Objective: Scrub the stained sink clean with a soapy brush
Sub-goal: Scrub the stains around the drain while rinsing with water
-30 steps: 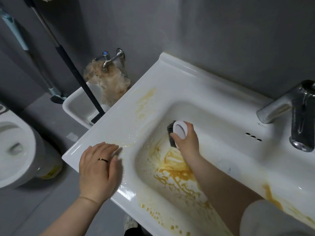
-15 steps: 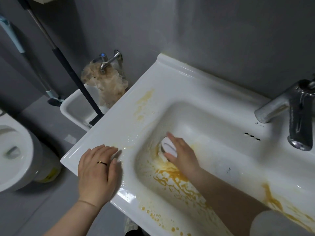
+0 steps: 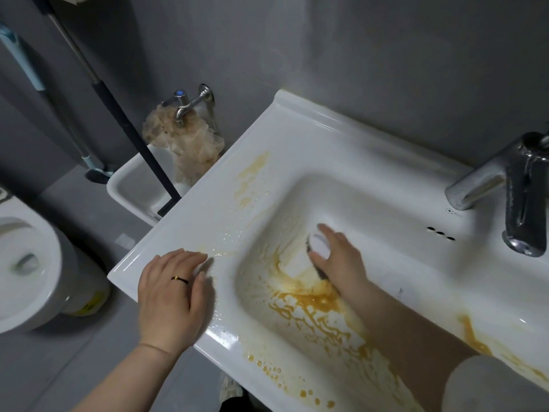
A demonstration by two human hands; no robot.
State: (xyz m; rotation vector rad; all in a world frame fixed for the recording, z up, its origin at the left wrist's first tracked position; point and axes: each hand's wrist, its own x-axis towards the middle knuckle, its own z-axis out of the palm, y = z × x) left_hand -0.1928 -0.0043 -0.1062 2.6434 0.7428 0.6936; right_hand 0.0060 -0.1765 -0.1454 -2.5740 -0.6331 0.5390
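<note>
The right hand [image 3: 337, 258], fingers curled round the brush [image 3: 318, 246], has dragged it from the side wall of the sink [image 3: 326, 138] down onto its floor, seemingly (it is blurred) paling the upper edge of the orange stain [image 3: 309, 299]; much remains.

A matte grey wall [image 3: 356, 55] is rising behind everything and meeting a grey floor [image 3: 44, 367], both lying in soft, even light. A white toilet [image 3: 26, 263] is standing at the left edge, while a small low basin [image 3: 130, 185] is sitting below a chrome wall tap [image 3: 185, 107] with a brownish stained cloth [image 3: 190, 147] hanging from it. A black-handled mop [image 3: 127, 129] is leaning into that basin, and a teal-handled tool [image 3: 20, 58] is leaning on the wall further left.
</note>
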